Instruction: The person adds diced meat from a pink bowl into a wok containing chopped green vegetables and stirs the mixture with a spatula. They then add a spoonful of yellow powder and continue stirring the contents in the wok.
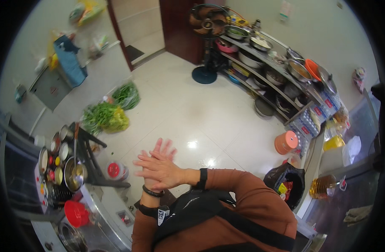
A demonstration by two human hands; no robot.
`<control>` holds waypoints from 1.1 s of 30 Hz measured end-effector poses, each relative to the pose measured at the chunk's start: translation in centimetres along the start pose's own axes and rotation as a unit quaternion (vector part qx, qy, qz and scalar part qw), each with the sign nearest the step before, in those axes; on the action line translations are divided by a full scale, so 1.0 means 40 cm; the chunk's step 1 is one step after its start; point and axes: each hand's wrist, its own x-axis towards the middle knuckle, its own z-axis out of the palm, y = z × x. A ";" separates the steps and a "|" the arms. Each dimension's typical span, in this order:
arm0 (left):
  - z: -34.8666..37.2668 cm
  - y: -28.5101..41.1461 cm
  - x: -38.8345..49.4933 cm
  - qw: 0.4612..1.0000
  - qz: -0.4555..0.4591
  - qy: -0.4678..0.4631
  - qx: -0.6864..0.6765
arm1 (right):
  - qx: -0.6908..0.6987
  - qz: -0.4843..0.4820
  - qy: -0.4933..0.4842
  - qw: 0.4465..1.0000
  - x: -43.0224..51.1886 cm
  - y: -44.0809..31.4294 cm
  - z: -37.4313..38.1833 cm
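My right hand point(167, 168) lies across my left hand point(158, 146), palm against it, with its fingers spread toward the left. The left fingers point up past it and look blurred; most of that palm is hidden beneath the right hand. Neither hand holds an object. A dark bangle point(153, 191) circles my left wrist, and below it a black strap carries a white tag point(161, 216). Another black strap point(202, 179) sits round the right wrist. Both hands are above the tiled floor point(195, 110), in front of my black apron point(186, 209).
At left, a steel counter point(104, 217) bears a red plastic container point(76, 214); a pot with a ladle point(75, 151) stands behind. Bagged greens point(101, 116) lie on the floor. A pedestal fan point(206, 44), a loaded shelf rack point(258, 71) and a lined bin point(287, 182) line the right.
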 end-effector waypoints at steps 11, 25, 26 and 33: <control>-0.160 0.220 0.217 0.917 0.073 0.206 0.335 | -0.006 0.677 -0.227 0.700 -0.740 0.282 -0.174; -0.192 -0.219 0.898 0.751 -0.159 -0.132 0.627 | 0.009 0.830 0.054 0.555 -0.798 0.297 -0.409; -0.146 -0.265 0.960 0.747 -0.159 -0.163 0.624 | 0.011 0.829 0.075 0.554 -0.811 0.309 -0.426; 0.205 -0.714 1.342 0.695 -0.128 -0.349 0.615 | 0.077 0.849 0.191 0.487 -1.028 0.484 -0.675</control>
